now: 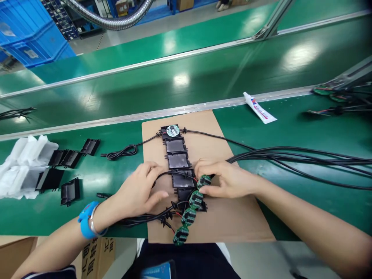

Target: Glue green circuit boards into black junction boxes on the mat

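Observation:
Down a cardboard sheet (241, 217) runs a column of black plastic cases (178, 160). The top case carries a round green circuit board (173, 131) with cables leading off both sides. My right hand (225, 178) pinches another small circuit board (204, 181) between thumb and fingers, beside the fourth case. More green boards (188, 216) hang in a slanting row below it, over the lowest case. My left hand (142, 190) has its fingers curled over a black cable (165, 173) that runs to the pinched board; its thumb stands apart. The grip under those fingers is partly hidden.
Loose black cases (69, 192) and white wrapping (26, 166) lie at the left. A white tube (259, 108) is at the back right. Black cables (305, 155) stretch off to the right. A metal rail (128, 119) borders the green bench.

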Tool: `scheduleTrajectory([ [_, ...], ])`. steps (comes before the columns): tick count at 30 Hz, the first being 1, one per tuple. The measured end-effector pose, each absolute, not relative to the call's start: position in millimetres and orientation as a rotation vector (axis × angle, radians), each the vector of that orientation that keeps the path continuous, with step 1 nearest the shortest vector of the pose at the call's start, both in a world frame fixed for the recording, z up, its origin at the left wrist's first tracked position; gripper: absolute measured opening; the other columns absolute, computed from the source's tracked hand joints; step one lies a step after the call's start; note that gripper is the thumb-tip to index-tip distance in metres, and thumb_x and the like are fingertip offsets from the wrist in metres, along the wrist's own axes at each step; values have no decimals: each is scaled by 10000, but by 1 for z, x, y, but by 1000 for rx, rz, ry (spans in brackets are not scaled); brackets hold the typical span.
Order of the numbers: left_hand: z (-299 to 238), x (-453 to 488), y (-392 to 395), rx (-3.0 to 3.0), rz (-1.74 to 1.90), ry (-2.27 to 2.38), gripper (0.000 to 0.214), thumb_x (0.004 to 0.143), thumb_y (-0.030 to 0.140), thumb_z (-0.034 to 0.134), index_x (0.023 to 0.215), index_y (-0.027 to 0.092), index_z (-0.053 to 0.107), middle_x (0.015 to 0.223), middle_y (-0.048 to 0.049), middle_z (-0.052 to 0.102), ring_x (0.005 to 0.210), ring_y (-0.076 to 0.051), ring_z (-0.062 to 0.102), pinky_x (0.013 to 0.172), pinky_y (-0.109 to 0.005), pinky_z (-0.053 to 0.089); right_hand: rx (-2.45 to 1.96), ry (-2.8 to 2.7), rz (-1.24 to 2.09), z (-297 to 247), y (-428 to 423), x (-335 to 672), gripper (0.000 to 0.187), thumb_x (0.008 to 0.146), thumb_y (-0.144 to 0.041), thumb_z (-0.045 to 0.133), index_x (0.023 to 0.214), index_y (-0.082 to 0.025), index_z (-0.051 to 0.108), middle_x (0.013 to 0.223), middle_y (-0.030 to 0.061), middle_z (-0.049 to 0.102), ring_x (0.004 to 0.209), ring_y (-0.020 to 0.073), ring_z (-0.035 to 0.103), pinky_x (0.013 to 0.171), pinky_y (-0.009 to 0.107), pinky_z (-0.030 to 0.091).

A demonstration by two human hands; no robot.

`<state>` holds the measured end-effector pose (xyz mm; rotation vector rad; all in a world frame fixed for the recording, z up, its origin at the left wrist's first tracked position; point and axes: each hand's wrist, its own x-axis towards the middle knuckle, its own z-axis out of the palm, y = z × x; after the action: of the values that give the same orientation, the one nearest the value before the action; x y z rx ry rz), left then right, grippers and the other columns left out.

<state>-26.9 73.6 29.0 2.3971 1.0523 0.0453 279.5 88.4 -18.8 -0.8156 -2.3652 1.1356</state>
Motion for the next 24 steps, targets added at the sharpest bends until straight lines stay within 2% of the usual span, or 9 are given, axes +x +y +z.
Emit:
scheduleTrajectory([
  [2,18,-26,77,2435,19,1090,451,958,371,555,1355,167,483,1318,-165,529,1213,-313,497,1014,-493,448,-772,-2364,1065,-25,83,275,157,883,-276,615,770,-184,556,833,58,588,813,169,542,723,304,448],
  [6,8,-27,83,2458,-42,1082,209,960,255,525,1148,182,579,1150,-111,614,1076,-273,555,950,-464,461,-752,-2383,894,-24,79,272,207,921,-246,537,722,-193,521,811,59,598,793,160,552,713,297,444],
  [8,12,-29,83,2434,4,1144,143,968,218,456,1042,175,570,1025,-89,632,944,-236,584,861,-406,490,-828,-2303,892,-18,83,275,202,942,-298,538,768,-193,549,807,52,617,777,153,565,718,296,454],
  [10,22,-32,85,2391,83,1240,164,984,223,391,1011,177,546,938,-66,634,832,-202,598,772,-346,501,-997,-2162,922,-12,92,278,235,940,-398,565,821,-196,562,792,39,620,732,142,561,682,287,454],
  [13,35,-41,97,2433,186,1407,249,1008,286,342,1094,176,548,988,-74,665,871,-212,633,783,-339,505,-1162,-1991,1054,-8,115,282,367,829,-535,678,918,-200,556,829,35,617,723,144,563,646,281,467],
  [16,37,-50,118,2542,165,1578,321,1009,301,308,1133,177,576,1047,-92,688,964,-254,645,833,-373,501,-1155,-1994,1239,-15,140,282,563,681,-509,791,1075,-202,532,959,62,649,826,176,614,726,316,527],
  [17,34,-53,125,2557,129,1639,328,1006,290,304,1131,174,583,1039,-95,692,962,-261,647,830,-377,501,-1187,-2026,1235,-19,146,282,540,687,-474,778,1081,-201,530,967,65,662,824,178,627,731,321,535],
  [21,15,-60,142,2599,-72,1767,319,1003,251,316,1133,171,596,1016,-88,692,948,-252,649,818,-364,505,-1350,-2108,975,-40,163,281,195,816,-374,592,907,-202,574,808,41,672,688,164,615,660,313,505],
  [24,1,-59,145,2642,-188,1731,288,999,248,353,1083,181,620,1010,-87,670,938,-241,640,799,-347,506,-1339,-2129,826,-51,166,280,150,846,-342,539,811,-205,591,801,55,661,720,184,599,697,340,478],
])
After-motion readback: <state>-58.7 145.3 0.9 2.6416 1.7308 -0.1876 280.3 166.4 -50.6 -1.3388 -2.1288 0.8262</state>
